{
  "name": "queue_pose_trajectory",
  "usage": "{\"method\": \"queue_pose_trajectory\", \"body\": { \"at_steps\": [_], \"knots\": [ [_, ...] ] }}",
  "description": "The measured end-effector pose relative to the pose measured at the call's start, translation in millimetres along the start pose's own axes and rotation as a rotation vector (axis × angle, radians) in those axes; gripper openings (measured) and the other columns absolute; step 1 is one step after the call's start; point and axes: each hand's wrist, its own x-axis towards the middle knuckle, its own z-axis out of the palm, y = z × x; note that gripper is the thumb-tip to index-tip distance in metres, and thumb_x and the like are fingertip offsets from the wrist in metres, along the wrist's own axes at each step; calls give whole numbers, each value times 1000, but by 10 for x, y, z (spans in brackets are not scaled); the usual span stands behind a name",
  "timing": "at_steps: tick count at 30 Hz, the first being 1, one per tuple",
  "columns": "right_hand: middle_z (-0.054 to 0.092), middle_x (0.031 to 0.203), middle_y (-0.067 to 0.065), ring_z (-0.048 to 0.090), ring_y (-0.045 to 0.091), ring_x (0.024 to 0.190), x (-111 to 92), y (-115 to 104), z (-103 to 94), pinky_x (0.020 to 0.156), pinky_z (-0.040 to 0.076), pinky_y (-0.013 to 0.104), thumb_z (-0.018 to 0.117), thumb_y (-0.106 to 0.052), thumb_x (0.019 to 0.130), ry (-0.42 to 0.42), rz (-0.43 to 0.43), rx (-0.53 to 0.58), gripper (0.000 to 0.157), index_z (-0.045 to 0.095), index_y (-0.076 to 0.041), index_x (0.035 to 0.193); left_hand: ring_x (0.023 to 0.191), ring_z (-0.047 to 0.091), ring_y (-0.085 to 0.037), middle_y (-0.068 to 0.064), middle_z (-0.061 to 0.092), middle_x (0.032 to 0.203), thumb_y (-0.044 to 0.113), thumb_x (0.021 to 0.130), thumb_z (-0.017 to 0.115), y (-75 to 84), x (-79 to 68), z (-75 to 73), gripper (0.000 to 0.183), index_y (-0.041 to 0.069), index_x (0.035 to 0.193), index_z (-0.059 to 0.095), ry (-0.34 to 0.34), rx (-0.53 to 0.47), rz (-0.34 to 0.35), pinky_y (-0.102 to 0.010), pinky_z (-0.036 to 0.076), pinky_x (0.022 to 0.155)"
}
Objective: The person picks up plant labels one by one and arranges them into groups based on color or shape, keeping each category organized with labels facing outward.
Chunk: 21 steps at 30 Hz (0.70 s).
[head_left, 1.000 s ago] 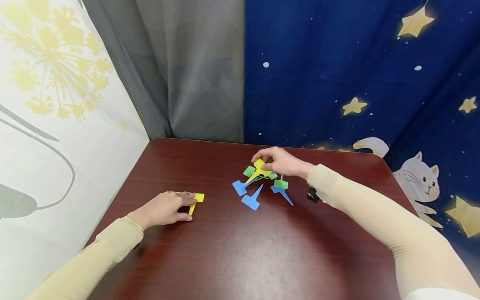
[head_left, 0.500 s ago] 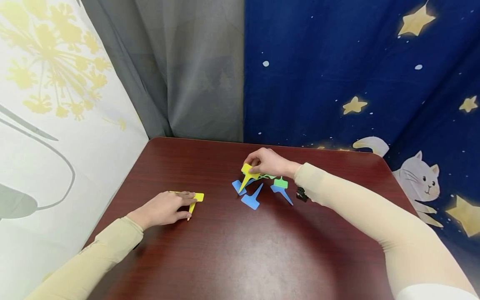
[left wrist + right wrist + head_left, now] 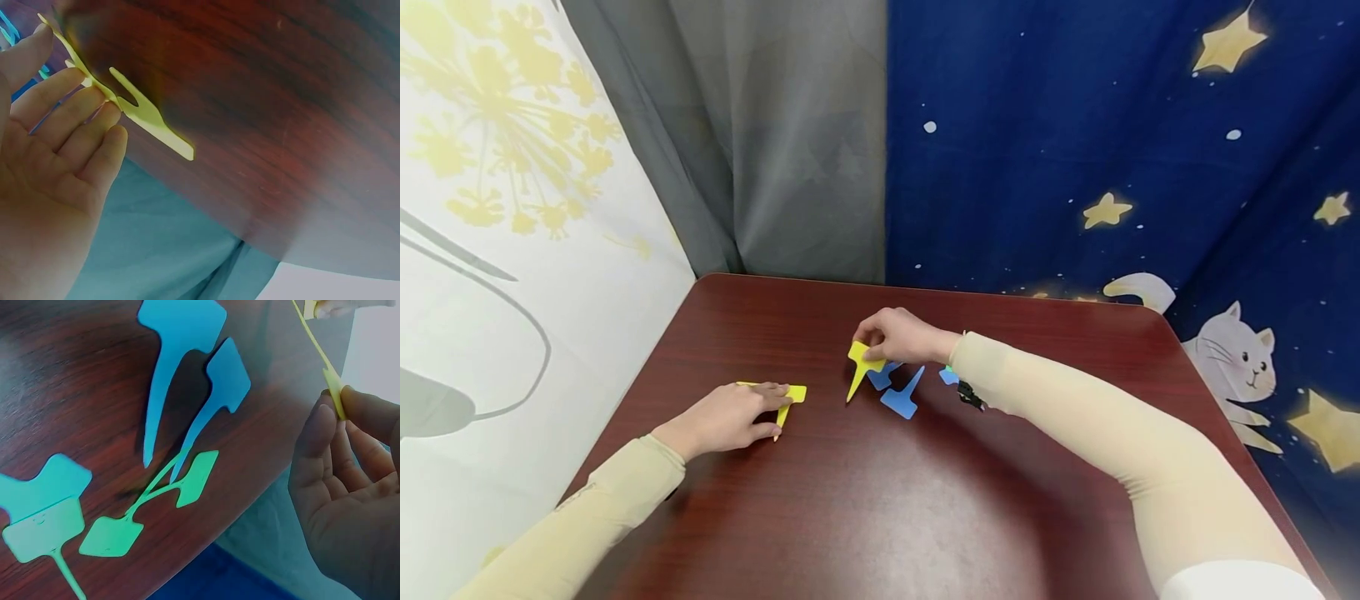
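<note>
My right hand (image 3: pixel 906 335) pinches a yellow T-shaped plant label (image 3: pixel 860 364) by its head between thumb and fingers, stake pointing down. My left hand (image 3: pixel 737 418) rests on yellow plant labels (image 3: pixel 797 393) lying on the table, partly covered by its fingers. In the left wrist view, these labels (image 3: pixel 153 128) lie against the fingertips. Below and right of the held label are blue plant labels (image 3: pixel 900 403). The right wrist view shows more of the group: blue labels (image 3: pixel 184 325), a green label (image 3: pixel 44 530) overlapping a blue one, and crossed green labels (image 3: pixel 112 537).
The dark red-brown table (image 3: pixel 880 508) has a rounded far edge. A grey curtain (image 3: pixel 812 142) and a blue starry curtain (image 3: pixel 1037 150) hang behind it, and a white patterned fabric (image 3: pixel 512 292) hangs at the left.
My right hand has carried the yellow plant label left and toward me, away from the blue and green labels. The left hand has stayed in place on its yellow labels.
</note>
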Motion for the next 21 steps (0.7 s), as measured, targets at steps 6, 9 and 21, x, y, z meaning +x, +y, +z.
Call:
{"method": "queue_pose_trajectory", "body": {
  "at_steps": [6, 9, 21],
  "knots": [
    [70, 88, -7, 65, 8, 77, 86, -67, 146, 71, 54, 23, 75, -15, 93, -24, -29, -71, 23, 74, -14, 116, 124, 60, -32, -15, 61, 137, 31, 89, 78, 40, 22, -18, 45, 6, 126, 71, -15, 26, -12, -51, 51, 96],
    [69, 91, -8, 64, 8, 79, 124, -84, 216, 71, 53, 23, 73, -16, 94, -50, -16, -83, 24, 73, -14, 119, 123, 60, -32, -16, 60, 138, 33, 89, 77, 47, 35, -17, 45, 7, 126, 70, -37, 41, -13, -51, 51, 96],
    [68, 87, -7, 62, 8, 75, 286, -128, 425, 68, 51, 23, 72, -17, 95, -34, 13, -121, 11, 75, -13, 105, 121, 61, -33, -16, 60, 138, 33, 89, 78, 89, 26, -24, 48, 5, 127, 70, -40, 56, -30, -51, 53, 93]
  ]
}}
